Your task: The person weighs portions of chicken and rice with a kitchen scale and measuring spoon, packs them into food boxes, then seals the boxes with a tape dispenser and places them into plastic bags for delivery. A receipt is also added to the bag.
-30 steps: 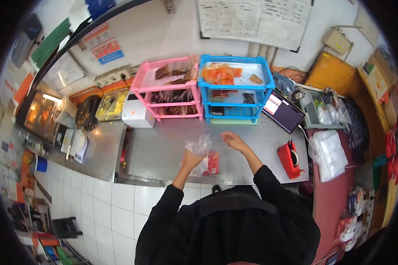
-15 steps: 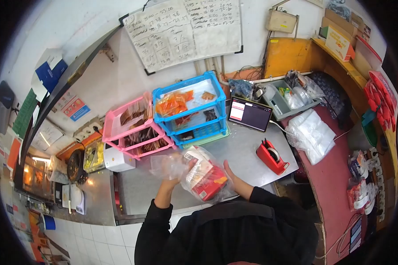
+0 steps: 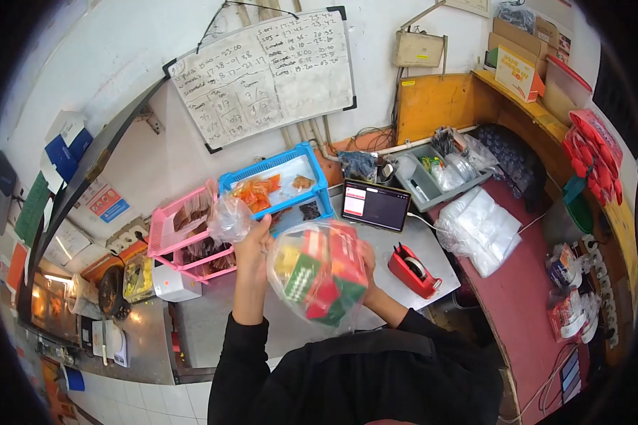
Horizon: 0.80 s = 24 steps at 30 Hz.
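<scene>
My left hand [image 3: 252, 244] is closed round the gathered neck of a clear plastic bag [image 3: 276, 273], whose loose end puffs out above my fist. Red, green and white food boxes [image 3: 337, 258] show through the film, slightly blurred. My right hand [image 3: 368, 263] is at the bag's right side, its fingers mostly hidden behind the boxes. The bag is held up over the steel table [image 3: 223, 322], close in front of my chest. Behind it stand a blue tiered rack [image 3: 273, 170] of orange packets and a pink tiered rack [image 3: 164, 230] of brown packets.
A red tape dispenser [image 3: 412, 273] sits right of the bag, with a tablet [image 3: 374, 205] behind it. Clear plastic bags [image 3: 478, 230] lie on the red counter [image 3: 524, 312], beside a grey bin [image 3: 422, 195] of packets. A whiteboard [image 3: 266, 81] hangs on the wall.
The bag has been lifted and turned, so green box faces now show. My left hand has moved up and slightly left with the bag's neck; my right hand went from open beside it to partly behind.
</scene>
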Available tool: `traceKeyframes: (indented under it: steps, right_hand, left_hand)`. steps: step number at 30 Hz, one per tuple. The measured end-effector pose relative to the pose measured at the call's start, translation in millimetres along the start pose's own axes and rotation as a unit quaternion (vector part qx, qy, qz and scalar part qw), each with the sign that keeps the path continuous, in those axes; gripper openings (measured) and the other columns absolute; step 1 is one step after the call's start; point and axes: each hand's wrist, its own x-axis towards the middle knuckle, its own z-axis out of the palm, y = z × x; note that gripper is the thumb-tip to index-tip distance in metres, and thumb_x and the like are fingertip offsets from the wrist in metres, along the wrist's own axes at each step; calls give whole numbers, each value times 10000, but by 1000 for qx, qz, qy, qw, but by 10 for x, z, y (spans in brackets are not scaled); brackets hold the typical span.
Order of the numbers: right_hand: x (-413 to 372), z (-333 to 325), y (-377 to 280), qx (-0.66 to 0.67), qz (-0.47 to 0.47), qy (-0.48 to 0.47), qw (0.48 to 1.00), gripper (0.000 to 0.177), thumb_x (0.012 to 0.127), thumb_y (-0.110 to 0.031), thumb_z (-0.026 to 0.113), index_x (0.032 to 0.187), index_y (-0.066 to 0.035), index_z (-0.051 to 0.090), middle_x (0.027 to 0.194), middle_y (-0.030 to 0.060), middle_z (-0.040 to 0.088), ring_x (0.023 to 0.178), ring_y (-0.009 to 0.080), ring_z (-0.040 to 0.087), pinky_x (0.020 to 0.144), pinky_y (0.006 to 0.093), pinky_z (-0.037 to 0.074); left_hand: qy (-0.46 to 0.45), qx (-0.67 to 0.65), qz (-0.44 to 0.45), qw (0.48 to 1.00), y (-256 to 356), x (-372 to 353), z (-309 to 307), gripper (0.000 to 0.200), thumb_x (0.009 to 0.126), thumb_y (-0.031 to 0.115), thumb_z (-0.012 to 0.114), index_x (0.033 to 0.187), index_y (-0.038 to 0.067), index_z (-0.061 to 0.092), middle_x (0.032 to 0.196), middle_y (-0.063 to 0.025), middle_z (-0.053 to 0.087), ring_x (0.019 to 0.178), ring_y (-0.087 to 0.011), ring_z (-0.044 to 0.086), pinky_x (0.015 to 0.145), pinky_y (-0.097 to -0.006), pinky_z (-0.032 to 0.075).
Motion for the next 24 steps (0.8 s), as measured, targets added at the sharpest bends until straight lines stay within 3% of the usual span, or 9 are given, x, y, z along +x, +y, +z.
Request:
traceKeyframes:
  steps: [4, 8, 10, 16, 18, 19, 20, 22, 24]
  right_hand:
    - [-72, -75, 184, 293, 182, -53, 937, 716, 622, -244, 721, 1204, -53, 351, 1162, 103, 448, 1069, 236, 441, 927, 392, 316]
    - [-428, -9, 336, 612, 409, -171, 655, 683, 633, -253, 709, 1189, -51, 366, 1143, 100, 458, 1051, 234, 455, 907, 390, 338]
    - [-589, 31, 407, 662, 439, -189, 577, 668, 639, -258, 704, 1181, -50, 374, 1134, 98, 464, 1042, 233, 462, 897, 389, 349]
    - [-333, -147, 943, 728, 413, -186, 514, 621, 656, -273, 686, 1157, -47, 397, 1105, 93, 479, 1015, 230, 482, 867, 385, 382]
    - [-165, -331, 962, 747, 407, -214, 479, 606, 662, -278, 681, 1149, -46, 404, 1096, 92, 484, 1007, 230, 489, 857, 384, 393]
    - [272, -707, 316, 726, 411, -235, 500, 640, 603, -194, 728, 1140, -42, 416, 1030, 76, 530, 916, 200, 540, 795, 330, 438]
    - [297, -736, 366, 726, 416, -235, 495, 640, 603, -194, 728, 1140, -42, 416, 1030, 76, 530, 916, 200, 540, 795, 330, 438]
    - [314, -790, 532, 423, 151, -230, 864, 719, 547, -148, 768, 1158, -42, 404, 1062, 80, 522, 939, 183, 528, 819, 321, 428]
    - [185, -666, 835, 280, 97, -302, 906, 773, 525, -168, 794, 1171, -47, 387, 1119, 100, 485, 1028, 173, 466, 869, 337, 390]
  left_hand:
    - [-98, -102, 0, 990, 247, -210, 209, 304, 744, -11, 587, 685, 154, 338, 532, 66, 296, 418, -36, 238, 396, -206, 189]
    - [-218, -97, 24, 971, 334, -385, 369, 429, 718, -24, 607, 618, 151, 228, 491, 64, 250, 391, -41, 205, 384, -212, 180]
    - [-291, -28, 30, 956, 269, -378, 396, 462, 685, -48, 631, 588, 152, 227, 473, 61, 247, 381, -45, 239, 370, -217, 194]
    - [-442, -36, 34, 896, -56, -209, 459, 467, 646, -73, 658, 527, 144, 263, 466, 43, 302, 389, -71, 312, 366, -232, 237]
    - [-334, 126, 118, 927, -97, -180, 536, 428, 664, -59, 651, 533, 139, 294, 474, 47, 307, 398, -71, 317, 370, -230, 243]
    - [-209, 279, 194, 917, -128, -180, 568, 390, 681, -44, 643, 539, 133, 325, 482, 50, 312, 407, -72, 323, 374, -229, 249]
    - [-205, 281, 189, 918, -172, -182, 615, 390, 681, -44, 643, 539, 133, 325, 482, 50, 312, 407, -72, 323, 374, -229, 249]
    - [-38, 150, 131, 979, -271, -136, 768, 270, 713, -15, 624, 626, 115, 403, 542, 53, 354, 439, -63, 344, 382, -223, 266]
    - [-14, 115, 136, 984, -404, -16, 782, 211, 731, -5, 606, 748, 107, 427, 606, 51, 378, 463, -43, 346, 393, -204, 268]
